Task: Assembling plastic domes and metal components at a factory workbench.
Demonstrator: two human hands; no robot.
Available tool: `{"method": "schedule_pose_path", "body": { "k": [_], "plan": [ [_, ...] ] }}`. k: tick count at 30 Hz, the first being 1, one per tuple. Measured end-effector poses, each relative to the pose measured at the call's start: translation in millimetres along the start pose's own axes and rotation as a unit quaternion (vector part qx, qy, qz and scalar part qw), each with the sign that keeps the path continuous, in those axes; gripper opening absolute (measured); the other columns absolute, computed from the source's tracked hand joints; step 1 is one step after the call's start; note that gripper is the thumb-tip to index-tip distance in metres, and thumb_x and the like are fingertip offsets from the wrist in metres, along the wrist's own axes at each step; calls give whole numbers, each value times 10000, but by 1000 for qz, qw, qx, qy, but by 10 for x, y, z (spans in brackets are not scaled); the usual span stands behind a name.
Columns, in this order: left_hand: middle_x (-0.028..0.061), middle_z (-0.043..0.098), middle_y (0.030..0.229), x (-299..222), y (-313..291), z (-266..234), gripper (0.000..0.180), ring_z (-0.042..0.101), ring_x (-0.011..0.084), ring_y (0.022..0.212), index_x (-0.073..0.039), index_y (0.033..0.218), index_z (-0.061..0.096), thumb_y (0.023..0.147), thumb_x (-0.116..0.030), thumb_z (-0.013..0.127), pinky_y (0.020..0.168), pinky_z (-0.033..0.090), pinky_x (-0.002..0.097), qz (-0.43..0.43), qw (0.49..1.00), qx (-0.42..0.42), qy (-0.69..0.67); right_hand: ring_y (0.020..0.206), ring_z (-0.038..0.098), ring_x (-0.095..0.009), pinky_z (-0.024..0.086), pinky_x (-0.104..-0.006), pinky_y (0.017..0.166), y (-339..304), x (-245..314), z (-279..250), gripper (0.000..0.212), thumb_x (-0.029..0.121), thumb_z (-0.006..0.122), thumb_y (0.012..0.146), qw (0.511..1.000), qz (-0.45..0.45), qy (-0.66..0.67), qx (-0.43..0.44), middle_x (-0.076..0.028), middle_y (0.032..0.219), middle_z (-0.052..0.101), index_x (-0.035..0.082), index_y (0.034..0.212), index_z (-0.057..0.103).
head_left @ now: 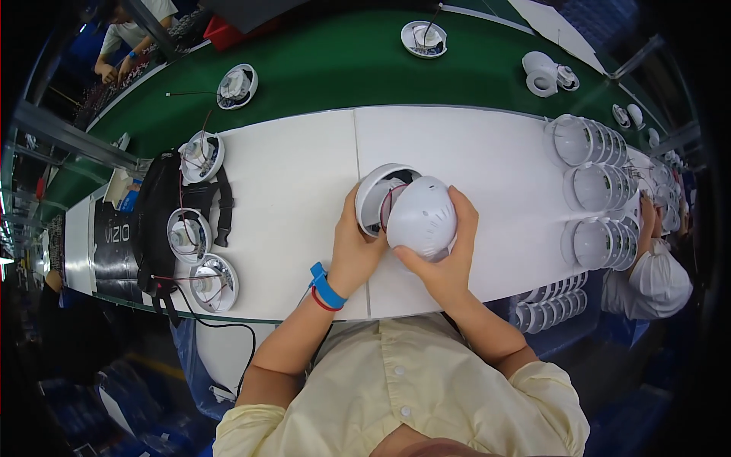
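Note:
My left hand (pixel 355 251) is closed around the side of a white round housing (pixel 368 199), whose open side shows a dark inside and a white part. My right hand (pixel 451 268) grips a white domed cover (pixel 423 219) with small slots in its shell. The cover sits tilted in front of the housing and hides part of its opening. Between the two halves runs a thin red wire (pixel 389 204). A blue band (pixel 327 287) and a red cord circle my left wrist.
Several open housings with wires, one a white housing (pixel 214 282), lie at left beside a black bag (pixel 156 221). Stacked clear-and-white rings (pixel 592 188) stand at right. Beyond the white table (pixel 293 164), a green belt (pixel 327 72) carries more housings. Other people work far left and right.

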State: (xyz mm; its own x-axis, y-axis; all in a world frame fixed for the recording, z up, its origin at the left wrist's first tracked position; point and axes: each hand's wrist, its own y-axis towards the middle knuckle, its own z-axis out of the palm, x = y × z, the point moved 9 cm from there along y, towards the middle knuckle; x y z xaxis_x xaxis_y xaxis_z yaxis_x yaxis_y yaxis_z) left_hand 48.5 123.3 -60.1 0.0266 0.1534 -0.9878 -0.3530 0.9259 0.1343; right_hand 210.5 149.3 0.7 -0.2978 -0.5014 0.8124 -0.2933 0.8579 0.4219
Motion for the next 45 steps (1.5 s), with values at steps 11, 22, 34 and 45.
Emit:
{"method": "schedule_pose_path", "body": {
  "k": [11, 22, 34, 45],
  "plan": [
    [141, 385, 1458, -136, -111, 168, 824, 430, 246, 1326, -49, 1511, 212, 811, 88, 626, 1083, 381, 373, -72, 970, 156, -172, 1273, 399, -352, 369, -432, 1049, 170, -162, 175, 916, 200, 823, 710, 991, 65, 104, 61, -198, 1388, 353, 33, 1454, 316],
    [98, 498, 1386, -240, 99, 223, 677, 474, 250, 1293, -116, 1485, 351, 1018, -571, 172, 1084, 386, 405, -174, 919, 35, -353, 1276, 405, -341, 345, -435, 1066, 264, 117, 303, 721, 343, 657, 873, 988, -110, 90, 58, -205, 1414, 361, 19, 1443, 354],
    [176, 316, 1521, -1, 295, -117, 914, 580, 351, 1186, -23, 1523, 196, 943, -729, 206, 976, 494, 405, -293, 914, 83, -267, 1135, 569, -250, 477, -384, 939, 1637, -702, 786, 706, 411, 734, 824, 929, 276, 212, 125, -153, 1255, 573, 14, 1343, 465],
    [143, 379, 1469, 244, 387, -470, 569, 637, 272, 1082, -3, 1468, 276, 1049, -366, 404, 874, 523, 336, -128, 988, -30, -82, 1108, 548, -367, 443, -442, 926, 2966, -672, 749, 774, 395, 757, 787, 936, -54, -268, -222, -256, 1225, 533, -21, 1361, 447]
  ]
}}
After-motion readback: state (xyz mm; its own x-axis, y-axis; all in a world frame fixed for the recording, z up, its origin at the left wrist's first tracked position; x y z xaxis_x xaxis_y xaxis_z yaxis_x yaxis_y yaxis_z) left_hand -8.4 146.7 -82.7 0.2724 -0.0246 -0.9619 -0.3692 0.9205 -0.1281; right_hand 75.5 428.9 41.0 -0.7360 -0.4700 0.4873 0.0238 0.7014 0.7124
